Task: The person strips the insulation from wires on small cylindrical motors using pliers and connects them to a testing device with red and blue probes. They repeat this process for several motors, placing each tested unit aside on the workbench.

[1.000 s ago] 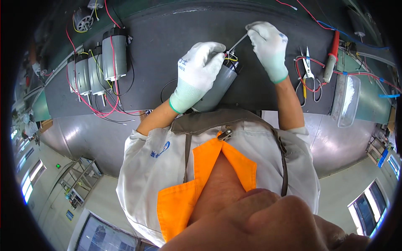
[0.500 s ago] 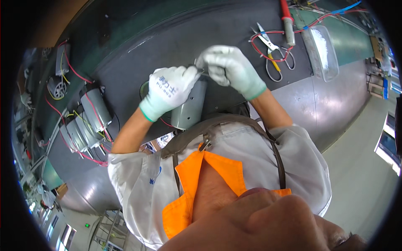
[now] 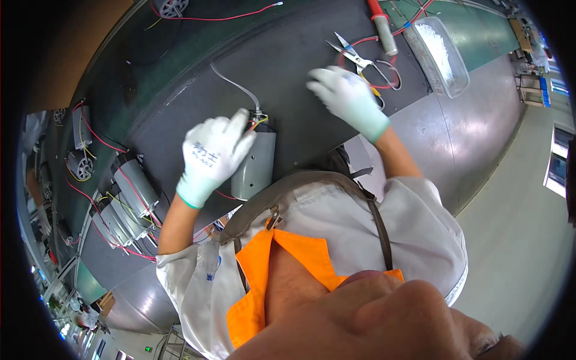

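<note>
A grey cylindrical motor (image 3: 255, 165) lies on the dark bench close in front of me. At its far end are short coloured wires (image 3: 259, 123), with a thin whitish strap (image 3: 237, 85), like a cable tie, curving away from them. My left hand (image 3: 213, 150), in a white glove, is closed at that end, its fingertips pinching the wires; the exact grip is partly hidden. My gloved right hand (image 3: 348, 99) is off the motor, fingers stretched out and holding nothing. Just beyond it are scissors (image 3: 357, 59), blades apart, one handle yellow.
A clear plastic box (image 3: 447, 60) of thin white strips stands at the right. Nearer is a red and grey rod-shaped tool (image 3: 383, 27) with a red cable (image 3: 414, 21). Several grey motors (image 3: 133, 183) with red wires lie at left; another wired part (image 3: 173, 7) sits at the far edge.
My right hand has left the motor's wire end and moved right toward the scissors. My left hand stays at the motor, where the whitish strap now shows. A wired part appears at the far edge.
</note>
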### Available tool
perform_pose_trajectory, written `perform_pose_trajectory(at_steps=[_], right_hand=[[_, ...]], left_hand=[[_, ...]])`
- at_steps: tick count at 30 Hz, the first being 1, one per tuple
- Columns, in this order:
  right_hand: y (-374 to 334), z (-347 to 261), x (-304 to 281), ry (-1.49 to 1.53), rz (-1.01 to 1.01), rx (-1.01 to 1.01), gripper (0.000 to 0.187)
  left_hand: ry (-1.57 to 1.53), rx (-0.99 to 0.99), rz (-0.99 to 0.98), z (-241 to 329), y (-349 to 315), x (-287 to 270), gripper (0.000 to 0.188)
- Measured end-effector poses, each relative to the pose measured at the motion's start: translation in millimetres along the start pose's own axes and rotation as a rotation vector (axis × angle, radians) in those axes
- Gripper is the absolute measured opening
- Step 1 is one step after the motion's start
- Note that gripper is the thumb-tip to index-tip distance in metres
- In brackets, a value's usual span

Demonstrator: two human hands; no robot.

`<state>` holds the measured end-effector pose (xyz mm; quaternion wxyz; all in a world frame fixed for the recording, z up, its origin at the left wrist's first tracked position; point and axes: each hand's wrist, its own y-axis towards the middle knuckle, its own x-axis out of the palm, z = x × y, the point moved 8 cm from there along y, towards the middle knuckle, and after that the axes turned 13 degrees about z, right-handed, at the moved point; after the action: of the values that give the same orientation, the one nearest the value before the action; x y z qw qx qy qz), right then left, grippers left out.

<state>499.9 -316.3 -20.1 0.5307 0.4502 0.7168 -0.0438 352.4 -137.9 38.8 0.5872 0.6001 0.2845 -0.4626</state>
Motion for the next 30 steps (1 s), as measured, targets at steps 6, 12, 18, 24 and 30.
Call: perform_pose_trajectory(at_steps=[6, 12, 18, 24, 30], right_hand=[[-61.8, 82.1, -46.9, -0.513, 0.178, 0.075, 0.047], [-115.7, 27.8, -44.2, -0.293, -0.054, 0.032, 0.066], [-114.9, 34.5, -45.5, 0.109, -0.248, 0.458, 0.070], [-56.2, -10.8, -5.3, 0.602, -0.633, 0.548, 0.065], [-15.7, -70.3, -5.1, 0.163, -0.501, -0.134, 0.068]], left_hand=[[-0.308, 0.120, 0.042, 1.6, 33.5, 14.3, 0.026], [-1.234, -0.734, -0.284, -48.8, 20.0, 48.2, 0.042], [-1.563, -1.013, -0.104, -64.3, 8.0, 48.5, 0.039], [-1.684, -1.063, -0.005, -65.3, 4.2, 50.6, 0.038], [-1.811, -1.048, -0.021, -68.7, 7.6, 52.0, 0.031]])
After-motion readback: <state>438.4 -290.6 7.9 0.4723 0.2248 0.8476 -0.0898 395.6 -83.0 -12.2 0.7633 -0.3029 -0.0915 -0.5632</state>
